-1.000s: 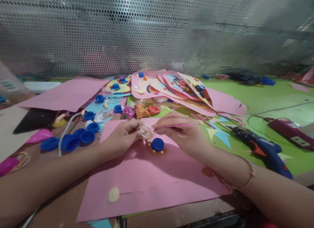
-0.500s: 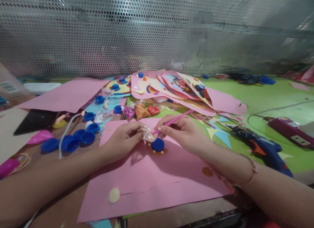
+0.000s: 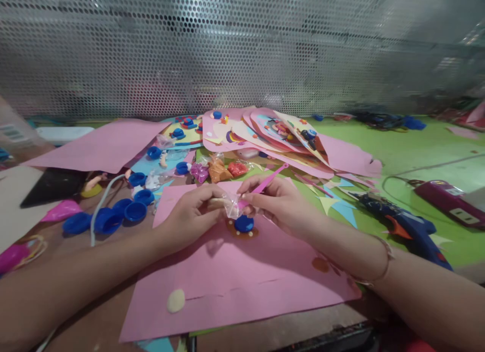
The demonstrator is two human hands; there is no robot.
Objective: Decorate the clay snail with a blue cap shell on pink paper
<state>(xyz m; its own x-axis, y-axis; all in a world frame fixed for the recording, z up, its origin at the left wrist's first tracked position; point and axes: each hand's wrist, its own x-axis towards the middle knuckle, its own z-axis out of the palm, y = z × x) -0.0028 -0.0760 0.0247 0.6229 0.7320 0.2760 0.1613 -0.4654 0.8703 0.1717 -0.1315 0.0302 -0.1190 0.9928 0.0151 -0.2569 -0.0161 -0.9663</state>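
My left hand (image 3: 199, 210) is closed on a small clear plastic bag (image 3: 232, 205), pinched between thumb and fingers. In my right hand (image 3: 275, 200) is a thin pink plastic tool (image 3: 270, 178) with a small hole at its upper end. Its lower end meets the bag, and my right fingertips are at the bag's edge too. Just below both hands, a blue bottle cap (image 3: 243, 223) sits on a pink sheet (image 3: 212, 286), ringed by brown material with small pale dots. A flat cream disc (image 3: 176, 301) and a brown disc (image 3: 320, 264) also lie on the sheet.
Several blue caps (image 3: 108, 221) lie at the left by a white cable (image 3: 99, 205). Bags of purple, orange (image 3: 219, 170) and red clay stand behind the sheet. Decorated sheets (image 3: 261, 130) are piled farther back. At right are a blue glue gun (image 3: 403, 231) and a purple power strip (image 3: 450, 200).
The pink tool has tipped steeper, and its upper end has shifted left. My right hand has moved slightly closer to the bag, which now looks more spread out and clear.
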